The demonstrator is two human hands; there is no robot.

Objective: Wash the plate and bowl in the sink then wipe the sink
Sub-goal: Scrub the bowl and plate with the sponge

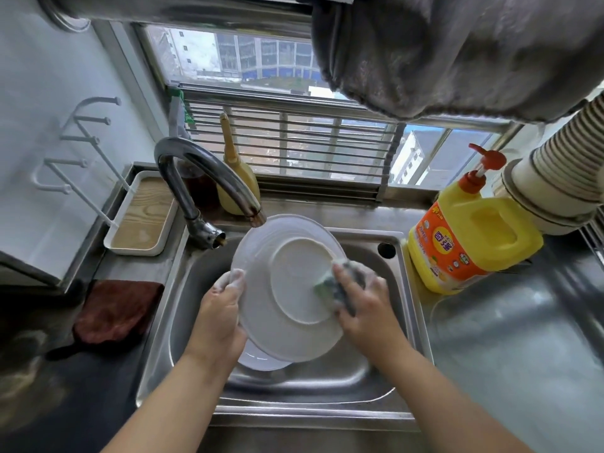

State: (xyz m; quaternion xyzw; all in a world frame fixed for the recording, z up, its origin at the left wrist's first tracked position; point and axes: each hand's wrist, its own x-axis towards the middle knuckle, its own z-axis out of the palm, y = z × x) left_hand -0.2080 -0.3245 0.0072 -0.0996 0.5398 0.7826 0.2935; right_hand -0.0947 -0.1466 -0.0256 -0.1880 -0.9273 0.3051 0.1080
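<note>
Tilt the plate (287, 289) over the sink (405, 289) and scrub in circles from the foot ring out to the rim, underside first. Your left hand (219, 308) is closed on the plate's left edge, thumb on top. Your right hand (362, 299) is curled round the sponge (340, 282), pressing it on the plate's right side. The bowl (261, 361) lies in the basin beneath.
</note>
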